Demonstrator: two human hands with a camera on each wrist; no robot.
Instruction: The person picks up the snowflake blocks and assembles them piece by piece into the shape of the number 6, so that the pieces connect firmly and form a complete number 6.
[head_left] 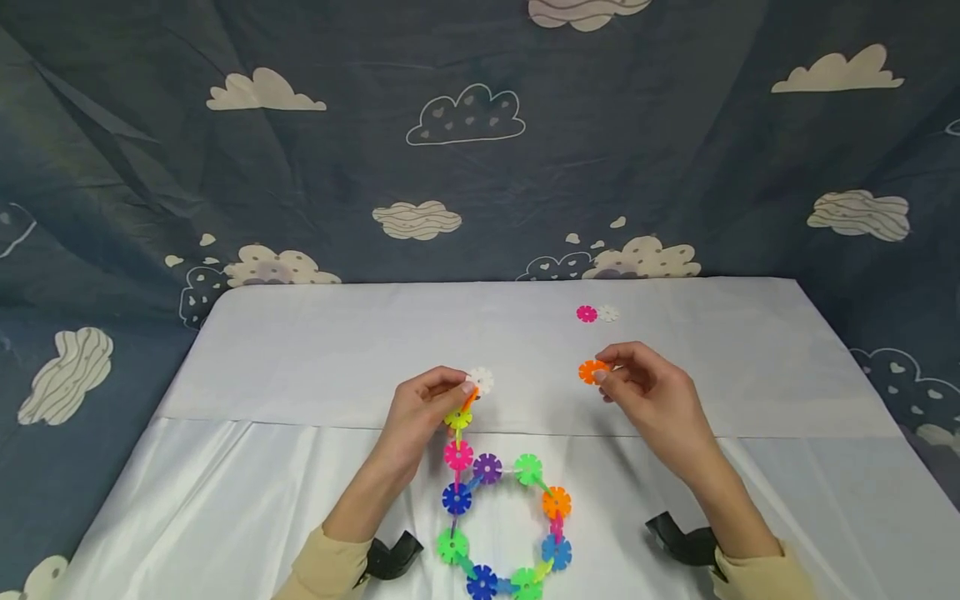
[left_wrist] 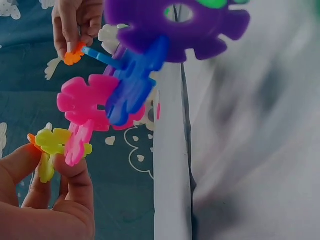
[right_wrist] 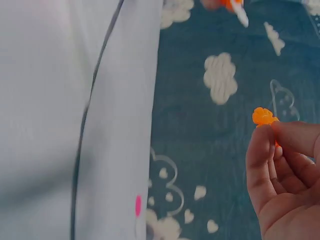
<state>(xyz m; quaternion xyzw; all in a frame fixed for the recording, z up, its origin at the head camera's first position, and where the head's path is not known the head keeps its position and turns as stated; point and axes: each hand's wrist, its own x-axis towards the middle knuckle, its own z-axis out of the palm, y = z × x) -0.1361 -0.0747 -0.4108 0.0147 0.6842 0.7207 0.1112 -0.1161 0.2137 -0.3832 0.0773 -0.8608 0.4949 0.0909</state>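
My left hand pinches the upper end of a chain of notched plastic flower discs, near an orange disc and a yellow disc. A white disc sticks out beyond the fingertips. Below the yellow one, a pink disc leads down to a ring of interlocked discs, including a purple disc and a green disc. In the left wrist view the purple disc looms close. To the right, my right hand holds a single orange disc between thumb and fingers, apart from the chain.
A loose pink disc and a white disc lie side by side toward the far edge of the white-covered table. Behind it hangs a dark cloth with cloud prints. A crease crosses the table cover.
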